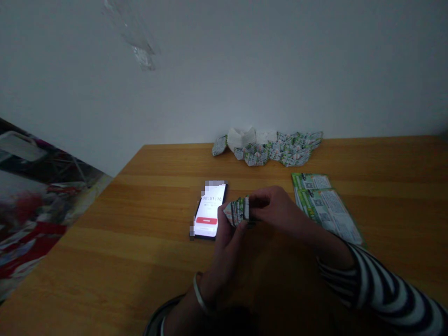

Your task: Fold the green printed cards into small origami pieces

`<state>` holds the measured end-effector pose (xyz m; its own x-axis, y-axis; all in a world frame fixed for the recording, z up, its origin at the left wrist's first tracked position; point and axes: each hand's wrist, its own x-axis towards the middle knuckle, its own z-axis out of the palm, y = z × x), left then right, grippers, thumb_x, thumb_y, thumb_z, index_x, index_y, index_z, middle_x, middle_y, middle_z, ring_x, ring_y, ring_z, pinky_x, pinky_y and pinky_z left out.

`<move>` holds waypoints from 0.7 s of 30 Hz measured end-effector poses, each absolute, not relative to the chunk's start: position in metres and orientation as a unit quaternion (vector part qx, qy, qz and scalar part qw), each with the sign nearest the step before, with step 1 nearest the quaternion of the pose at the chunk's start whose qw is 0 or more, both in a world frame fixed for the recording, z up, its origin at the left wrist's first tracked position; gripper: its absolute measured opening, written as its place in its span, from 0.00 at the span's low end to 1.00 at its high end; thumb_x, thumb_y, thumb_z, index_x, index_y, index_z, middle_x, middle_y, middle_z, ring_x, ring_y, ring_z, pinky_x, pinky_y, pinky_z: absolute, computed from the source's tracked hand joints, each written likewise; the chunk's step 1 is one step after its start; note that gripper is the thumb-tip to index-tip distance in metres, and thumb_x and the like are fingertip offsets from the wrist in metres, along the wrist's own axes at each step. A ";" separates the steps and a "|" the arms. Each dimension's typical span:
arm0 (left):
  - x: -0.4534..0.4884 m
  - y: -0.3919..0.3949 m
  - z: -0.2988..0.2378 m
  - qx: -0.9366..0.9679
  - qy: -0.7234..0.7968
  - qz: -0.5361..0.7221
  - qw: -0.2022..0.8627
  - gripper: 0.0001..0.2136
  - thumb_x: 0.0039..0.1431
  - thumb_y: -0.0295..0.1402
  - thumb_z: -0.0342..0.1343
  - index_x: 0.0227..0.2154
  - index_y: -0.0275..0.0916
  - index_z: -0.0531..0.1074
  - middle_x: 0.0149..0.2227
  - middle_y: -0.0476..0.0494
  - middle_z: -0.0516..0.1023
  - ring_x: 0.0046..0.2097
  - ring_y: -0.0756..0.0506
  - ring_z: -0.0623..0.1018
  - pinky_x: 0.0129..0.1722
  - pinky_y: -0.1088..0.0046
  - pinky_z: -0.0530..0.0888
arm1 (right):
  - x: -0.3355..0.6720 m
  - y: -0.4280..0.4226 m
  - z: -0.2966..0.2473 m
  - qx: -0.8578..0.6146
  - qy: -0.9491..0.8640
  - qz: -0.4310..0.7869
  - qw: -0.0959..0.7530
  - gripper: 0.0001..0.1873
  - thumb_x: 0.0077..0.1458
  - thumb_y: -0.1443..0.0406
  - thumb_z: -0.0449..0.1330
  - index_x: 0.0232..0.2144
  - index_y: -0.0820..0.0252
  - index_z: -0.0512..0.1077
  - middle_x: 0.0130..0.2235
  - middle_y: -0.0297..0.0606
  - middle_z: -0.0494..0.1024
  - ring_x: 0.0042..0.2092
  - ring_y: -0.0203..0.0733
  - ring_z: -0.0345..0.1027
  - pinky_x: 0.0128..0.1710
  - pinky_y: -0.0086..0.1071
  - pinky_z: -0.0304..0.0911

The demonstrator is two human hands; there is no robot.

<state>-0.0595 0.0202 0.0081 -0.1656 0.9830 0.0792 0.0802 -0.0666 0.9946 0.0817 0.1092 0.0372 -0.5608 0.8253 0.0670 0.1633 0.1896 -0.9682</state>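
Over the wooden table, my left hand [227, 242] is closed around a small folded piece of printed paper [236, 212], patterned in green, white and black. My right hand [275, 205] pinches the right edge of the same folded paper, its fingertips partly hidden behind it. Just left of my left hand lies a phone [210, 210] with a lit timer screen and a red button. To the right of my right hand, partly behind the forearm, is a stack of green and white printed leaflets [329, 205].
Along the wall at the table's back edge lie several crumpled or folded printed paper pieces [294, 147], some with white sides showing. The wooden table [147, 196] ends on the left, where blurred red and white items [28, 242] sit lower down. Clear plastic [140, 51] hangs on the wall.
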 end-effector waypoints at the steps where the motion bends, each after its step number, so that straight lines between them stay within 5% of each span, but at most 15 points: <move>1: -0.059 0.020 0.009 0.495 0.540 0.531 0.426 0.13 0.64 0.37 0.52 0.49 0.45 0.60 0.46 0.44 0.68 0.49 0.44 0.70 0.52 0.64 0.68 | 0.081 0.108 0.037 -0.356 -0.715 0.518 0.307 0.08 0.49 0.70 0.63 0.33 0.60 0.81 0.28 0.35 0.82 0.31 0.40 0.75 0.28 0.28 0.65; 16: -0.059 0.022 0.005 0.462 0.549 0.538 0.441 0.11 0.63 0.37 0.55 0.46 0.44 0.62 0.42 0.46 0.69 0.45 0.45 0.72 0.47 0.66 0.72 | 0.061 0.078 0.030 -0.422 -0.712 0.441 0.348 0.17 0.47 0.77 0.58 0.35 0.57 0.80 0.34 0.37 0.83 0.35 0.44 0.75 0.35 0.33 0.65; 21: -0.051 0.024 0.005 0.495 0.541 0.540 0.414 0.23 0.64 0.38 0.53 0.58 0.45 0.53 0.57 0.39 0.63 0.60 0.42 0.66 0.59 0.60 0.65 | 0.072 0.099 0.031 -0.406 -0.768 0.385 0.312 0.12 0.53 0.73 0.59 0.34 0.58 0.80 0.34 0.37 0.83 0.35 0.41 0.74 0.36 0.30 0.63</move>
<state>-0.0514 0.0237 0.0054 -0.1677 0.9820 0.0872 0.0892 -0.0730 0.9933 0.0722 0.0988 0.0315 -0.4767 0.8631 0.1667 0.3836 0.3749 -0.8440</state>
